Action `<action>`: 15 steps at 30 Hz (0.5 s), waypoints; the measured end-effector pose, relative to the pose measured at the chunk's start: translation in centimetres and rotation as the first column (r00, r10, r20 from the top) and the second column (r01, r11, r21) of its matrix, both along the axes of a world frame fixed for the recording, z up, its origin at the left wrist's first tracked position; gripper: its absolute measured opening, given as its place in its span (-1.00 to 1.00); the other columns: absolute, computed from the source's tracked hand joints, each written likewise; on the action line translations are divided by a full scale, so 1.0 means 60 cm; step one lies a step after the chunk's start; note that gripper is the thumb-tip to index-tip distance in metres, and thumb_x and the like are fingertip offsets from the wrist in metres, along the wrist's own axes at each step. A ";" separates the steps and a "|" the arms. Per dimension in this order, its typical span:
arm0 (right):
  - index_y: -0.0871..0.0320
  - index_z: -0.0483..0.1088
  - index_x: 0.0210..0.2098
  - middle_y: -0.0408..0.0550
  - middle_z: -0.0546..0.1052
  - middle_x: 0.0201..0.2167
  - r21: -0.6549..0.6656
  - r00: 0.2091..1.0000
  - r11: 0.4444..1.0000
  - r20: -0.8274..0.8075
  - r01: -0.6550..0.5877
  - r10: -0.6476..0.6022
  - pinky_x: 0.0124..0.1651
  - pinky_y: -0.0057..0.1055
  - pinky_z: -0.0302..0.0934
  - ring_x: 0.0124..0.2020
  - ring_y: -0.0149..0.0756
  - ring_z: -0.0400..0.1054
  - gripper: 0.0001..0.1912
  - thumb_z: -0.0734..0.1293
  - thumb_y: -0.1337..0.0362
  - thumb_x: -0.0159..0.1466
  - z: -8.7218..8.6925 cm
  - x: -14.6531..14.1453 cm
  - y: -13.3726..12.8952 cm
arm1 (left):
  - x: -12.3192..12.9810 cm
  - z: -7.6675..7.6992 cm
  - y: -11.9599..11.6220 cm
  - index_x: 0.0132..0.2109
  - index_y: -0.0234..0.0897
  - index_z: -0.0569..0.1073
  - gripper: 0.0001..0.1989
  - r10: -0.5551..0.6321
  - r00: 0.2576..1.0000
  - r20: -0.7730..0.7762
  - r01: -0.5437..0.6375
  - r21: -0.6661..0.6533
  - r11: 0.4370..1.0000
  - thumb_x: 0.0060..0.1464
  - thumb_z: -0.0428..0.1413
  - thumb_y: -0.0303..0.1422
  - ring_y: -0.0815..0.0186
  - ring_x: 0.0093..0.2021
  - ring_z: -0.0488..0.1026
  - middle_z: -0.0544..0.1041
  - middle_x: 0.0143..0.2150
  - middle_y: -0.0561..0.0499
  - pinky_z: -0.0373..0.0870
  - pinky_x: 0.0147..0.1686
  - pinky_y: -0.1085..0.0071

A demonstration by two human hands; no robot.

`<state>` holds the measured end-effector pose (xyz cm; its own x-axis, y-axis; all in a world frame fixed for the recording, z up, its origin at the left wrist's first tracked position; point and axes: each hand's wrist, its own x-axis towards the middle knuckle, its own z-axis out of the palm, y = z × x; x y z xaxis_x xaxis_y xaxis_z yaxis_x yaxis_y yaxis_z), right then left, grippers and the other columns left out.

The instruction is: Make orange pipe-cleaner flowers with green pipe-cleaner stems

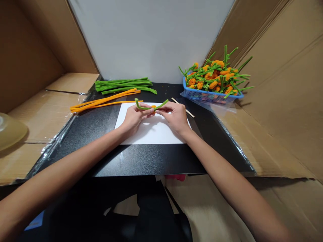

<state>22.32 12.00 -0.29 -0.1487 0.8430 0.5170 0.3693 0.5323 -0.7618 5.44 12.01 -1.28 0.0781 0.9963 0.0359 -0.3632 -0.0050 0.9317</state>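
Observation:
Above a white sheet (156,132), my left hand (135,117) and my right hand (176,117) meet at a small orange piece (153,107) with a green fuzzy stem (163,104) crossing it. The green ends bend upward on both sides. My left fingers pinch the green and orange piece from the left, and my right thumb and fingers pinch it from the right. Fingertips hide part of the orange middle. A thin pale stick (189,113) lies just beyond my right hand.
Green stems (126,85) and orange stems (101,102) lie at the back left of the black table (108,164). A blue basket (214,95) of orange and green pieces stands back right. Cardboard walls flank both sides; a yellowish rounded object (11,131) is far left.

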 end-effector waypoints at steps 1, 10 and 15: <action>0.11 0.63 -0.38 -0.07 0.63 -0.38 0.007 1.000 1.000 0.002 0.009 -0.009 -0.26 -0.33 0.32 -0.37 -0.30 0.47 -0.96 0.50 0.28 0.17 -0.001 0.000 0.000 | 0.000 0.000 0.001 -0.39 -0.39 0.56 -0.82 -0.005 1.000 0.005 0.005 0.008 1.000 -0.19 0.39 -0.47 0.36 -0.39 0.52 0.58 -0.44 -0.02 0.45 -0.18 0.34; 0.07 0.63 -0.37 -0.10 0.61 -0.41 0.104 0.997 0.994 0.073 0.028 -0.036 -0.28 -0.36 0.27 -0.41 -0.35 0.40 -0.94 0.48 0.26 0.22 0.000 0.002 -0.002 | 0.002 -0.001 0.002 -0.47 -0.40 0.52 -0.85 0.007 0.999 0.045 -0.005 -0.045 0.999 -0.22 0.36 -0.52 0.34 -0.39 0.55 0.61 -0.44 -0.06 0.48 -0.22 0.37; 0.10 0.61 -0.37 -0.09 0.60 -0.40 0.068 0.996 0.997 0.081 0.034 -0.040 -0.26 -0.35 0.27 -0.39 -0.33 0.42 -0.93 0.45 0.29 0.24 -0.005 0.000 0.000 | 0.007 0.001 -0.002 -0.45 -0.39 0.48 -0.86 0.051 0.999 0.003 -0.051 -0.053 0.997 -0.16 0.31 -0.55 0.32 -0.44 0.56 0.59 -0.48 -0.07 0.47 -0.30 0.40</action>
